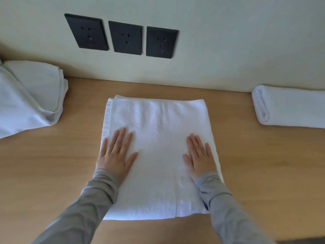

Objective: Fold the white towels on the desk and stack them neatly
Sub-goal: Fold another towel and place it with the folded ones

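Grey sleeves point(84, 208) reach in from the bottom edge, one on each side, and both lie partly over the near half of the white towel point(158, 138), which is folded into a rectangle in the middle of the wooden desk point(52, 164). The left hand point(115, 155) rests palm down on the towel's left side, fingers straight and slightly fanned, thumb out toward the middle, little finger near the left hem. The right hand point(200, 159) lies flat in the same way on the towel's right side, fingers straight and closer together. Neither hand grips anything; both only press on the cloth. The towel's far edge lies near the wall point(228, 41), and a second layer shows at its far left corner. At the desk's left end sits a loose heap of white towels point(26, 95), well apart from the middle one. At the right end, against the wall, lies a folded towel point(290, 110) with its rounded fold facing left. Three black sockets point(125, 37) are set in the wall above the desk
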`<state>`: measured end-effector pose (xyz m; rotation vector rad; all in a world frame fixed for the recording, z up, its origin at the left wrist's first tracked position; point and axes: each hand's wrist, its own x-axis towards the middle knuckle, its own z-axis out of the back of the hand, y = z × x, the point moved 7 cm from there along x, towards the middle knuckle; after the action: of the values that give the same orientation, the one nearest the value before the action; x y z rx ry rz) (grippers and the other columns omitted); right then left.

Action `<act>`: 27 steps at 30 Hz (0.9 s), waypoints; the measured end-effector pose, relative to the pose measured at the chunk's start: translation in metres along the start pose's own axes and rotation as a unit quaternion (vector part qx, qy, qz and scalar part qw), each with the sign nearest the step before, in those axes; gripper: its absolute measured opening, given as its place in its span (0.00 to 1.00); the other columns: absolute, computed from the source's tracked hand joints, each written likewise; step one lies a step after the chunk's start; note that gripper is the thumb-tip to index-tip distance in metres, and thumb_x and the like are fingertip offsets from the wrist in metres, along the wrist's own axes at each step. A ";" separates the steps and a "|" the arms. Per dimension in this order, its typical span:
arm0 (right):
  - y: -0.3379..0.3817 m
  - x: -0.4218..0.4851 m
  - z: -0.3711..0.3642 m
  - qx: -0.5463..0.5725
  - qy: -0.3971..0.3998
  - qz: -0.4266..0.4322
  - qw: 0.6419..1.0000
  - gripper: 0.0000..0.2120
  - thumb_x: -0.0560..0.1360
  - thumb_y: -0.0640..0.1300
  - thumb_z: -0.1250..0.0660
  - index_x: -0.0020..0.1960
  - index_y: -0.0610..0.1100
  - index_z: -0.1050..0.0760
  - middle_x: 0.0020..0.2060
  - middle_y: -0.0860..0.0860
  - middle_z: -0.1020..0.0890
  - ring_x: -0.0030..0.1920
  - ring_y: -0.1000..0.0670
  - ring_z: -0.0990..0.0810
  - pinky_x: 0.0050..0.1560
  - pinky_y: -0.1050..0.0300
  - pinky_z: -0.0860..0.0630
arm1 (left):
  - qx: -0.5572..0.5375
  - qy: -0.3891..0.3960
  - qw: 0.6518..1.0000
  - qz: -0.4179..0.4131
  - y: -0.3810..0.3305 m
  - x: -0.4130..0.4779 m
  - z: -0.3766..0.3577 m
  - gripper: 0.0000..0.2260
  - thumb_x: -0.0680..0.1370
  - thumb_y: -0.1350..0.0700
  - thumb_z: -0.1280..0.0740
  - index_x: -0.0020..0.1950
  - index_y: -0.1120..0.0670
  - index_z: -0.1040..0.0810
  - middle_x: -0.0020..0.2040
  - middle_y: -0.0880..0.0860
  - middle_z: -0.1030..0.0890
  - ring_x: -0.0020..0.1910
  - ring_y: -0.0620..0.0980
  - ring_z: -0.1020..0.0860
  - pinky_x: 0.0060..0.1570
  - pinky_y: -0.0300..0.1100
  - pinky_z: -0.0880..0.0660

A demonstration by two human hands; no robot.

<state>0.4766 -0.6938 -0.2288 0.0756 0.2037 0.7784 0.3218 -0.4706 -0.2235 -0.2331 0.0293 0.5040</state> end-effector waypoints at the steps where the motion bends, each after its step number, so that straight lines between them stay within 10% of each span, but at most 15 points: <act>1: -0.019 -0.004 0.000 0.017 0.004 -0.032 0.999 0.28 0.77 0.59 0.63 0.74 0.50 0.61 0.74 0.58 0.60 0.75 0.55 0.60 0.74 0.53 0.63 | -0.006 0.007 1.000 0.005 0.006 0.000 0.000 0.32 0.76 0.35 0.66 0.76 0.49 0.53 0.77 0.48 0.52 0.76 0.47 0.52 0.74 0.51 0.51; 7: -0.050 -0.030 0.011 0.001 0.060 -0.041 0.997 0.31 0.79 0.58 0.53 0.74 0.47 0.64 0.75 0.51 0.63 0.74 0.52 0.66 0.74 0.51 0.67 | 0.003 0.055 0.998 -0.011 0.002 -0.003 0.007 0.40 0.67 0.31 0.76 0.74 0.50 0.63 0.74 0.49 0.64 0.74 0.48 0.63 0.73 0.46 0.63; 14: -0.009 -0.098 0.019 -0.092 0.137 0.225 0.960 0.47 0.70 0.73 0.46 0.74 0.39 0.42 0.74 0.45 0.41 0.75 0.49 0.48 0.70 0.47 0.49 | 0.028 0.141 0.946 -0.291 -0.013 -0.096 0.012 0.44 0.69 0.27 0.44 0.74 0.57 0.39 0.75 0.56 0.38 0.74 0.52 0.42 0.69 0.50 0.44; 23: -0.024 -0.105 0.024 -0.108 0.111 0.232 0.960 0.52 0.57 0.69 0.28 0.70 0.39 0.34 0.70 0.46 0.32 0.70 0.48 0.34 0.67 0.44 0.40 | 0.083 0.190 0.933 -0.295 0.007 -0.094 0.018 0.51 0.60 0.25 0.37 0.73 0.57 0.40 0.71 0.56 0.34 0.71 0.49 0.39 0.70 0.46 0.50; 27: -0.031 -0.108 0.023 -0.002 0.131 0.206 0.970 0.49 0.65 0.62 0.27 0.74 0.39 0.45 0.74 0.47 0.43 0.75 0.53 0.49 0.72 0.51 0.43 | 0.065 0.160 0.948 -0.267 0.008 -0.094 0.022 0.50 0.60 0.24 0.40 0.73 0.54 0.39 0.72 0.54 0.35 0.74 0.48 0.47 0.70 0.52 0.49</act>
<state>0.4280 -0.7913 -0.1944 0.0103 0.4475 1.2043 0.2348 -0.5038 -0.1955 -0.1824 0.3073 -0.0808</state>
